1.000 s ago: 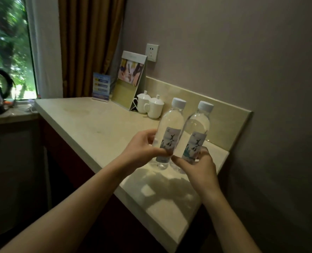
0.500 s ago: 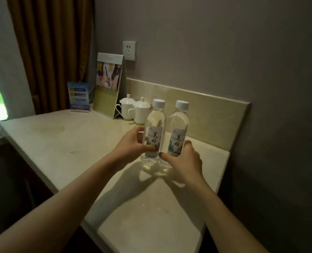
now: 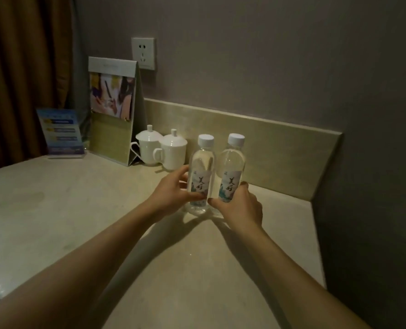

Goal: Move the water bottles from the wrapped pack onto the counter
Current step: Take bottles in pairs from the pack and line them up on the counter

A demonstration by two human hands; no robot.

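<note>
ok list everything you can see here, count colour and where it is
water bottles: 2, clear with white caps and pale labels, upright side by side on the counter near the backsplash, the left bottle and the right bottle
lidded cups: 2, white, at the back of the counter, left of the bottles
tent card: 1, pale green with a photo, standing left of the cups
small sign: 1, blue, back left by the curtain
wall socket: 1, white, on the wall above the card
curtain: 1, brown, far left
counter: 1, beige stone
left hand: 1, bare, gripping the left bottle
right hand: 1, bare, gripping the right bottle
</note>
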